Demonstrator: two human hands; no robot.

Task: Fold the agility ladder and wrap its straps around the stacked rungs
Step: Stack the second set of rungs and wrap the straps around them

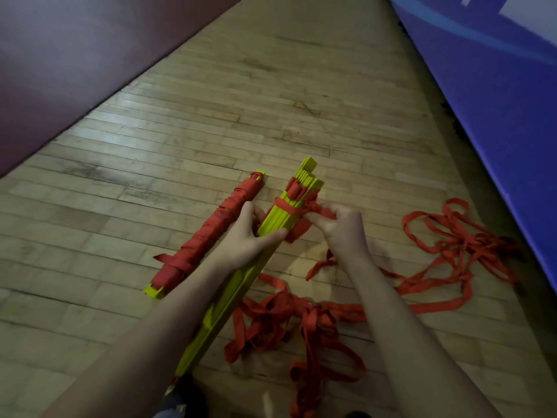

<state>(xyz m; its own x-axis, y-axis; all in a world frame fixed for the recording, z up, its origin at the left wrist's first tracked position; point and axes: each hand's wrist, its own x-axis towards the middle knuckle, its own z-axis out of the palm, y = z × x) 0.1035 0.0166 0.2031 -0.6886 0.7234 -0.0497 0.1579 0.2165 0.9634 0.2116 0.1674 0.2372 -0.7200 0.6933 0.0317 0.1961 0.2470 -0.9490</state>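
Rung stack: your bundle of yellow-green flat plastic rungs (241,285) is held just above the wooden plank floor (271,101), long axis running from near your body up and right, far end tilted away from you.
Left hand: your left hand (248,233) grips the stack near its far end, fingers curled round it.
Right hand: your right hand (340,229) pinches the red fabric strap (301,211) wound once around the stack.
Loose strap: red webbing (446,236) lies tangled on the floor, right of and below the stack.
Neighbour: a second yellow-green bundle fully wrapped in red strap (208,233) lies just left, roughly parallel.
Surroundings: maroon mat (75,61) far left, blue mat (497,101) right.
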